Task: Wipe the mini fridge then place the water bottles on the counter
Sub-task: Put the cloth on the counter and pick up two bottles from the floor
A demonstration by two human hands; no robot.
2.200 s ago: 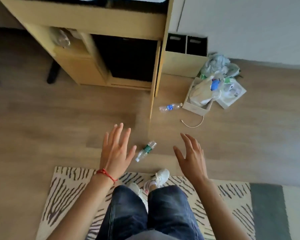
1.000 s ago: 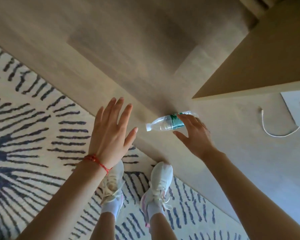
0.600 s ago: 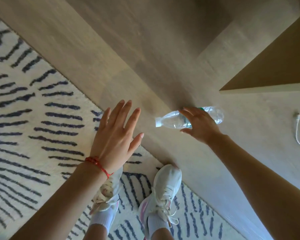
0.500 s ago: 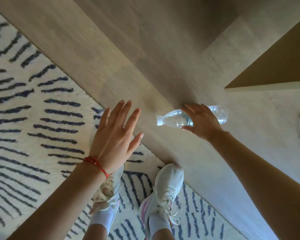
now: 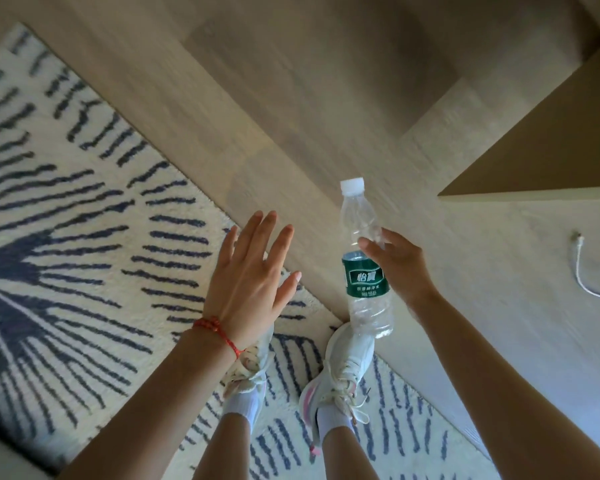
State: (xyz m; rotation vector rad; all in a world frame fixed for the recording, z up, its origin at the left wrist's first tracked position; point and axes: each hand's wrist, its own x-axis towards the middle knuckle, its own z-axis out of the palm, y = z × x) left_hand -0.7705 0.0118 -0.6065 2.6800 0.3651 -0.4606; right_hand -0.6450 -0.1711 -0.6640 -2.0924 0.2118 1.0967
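Observation:
A clear plastic water bottle [image 5: 364, 258] with a green label and white cap is held off the wooden floor, cap pointing away from me. My right hand [image 5: 400, 268] grips it around the middle from the right side. My left hand [image 5: 253, 275] hovers to the left of the bottle with fingers spread and nothing in it; a red cord bracelet circles its wrist. The mini fridge and the counter are out of view.
A cream rug with dark stripes [image 5: 70, 237] covers the left floor under my white sneakers [image 5: 340, 372]. A light wooden cabinet panel [image 5: 548, 161] juts in at the upper right. A white cable [image 5: 582, 271] lies on the floor at the right edge.
My right hand closed on the bottle lying on the floor and lifted it, turning it so the cap points away. The left hand stayed spread beside it.

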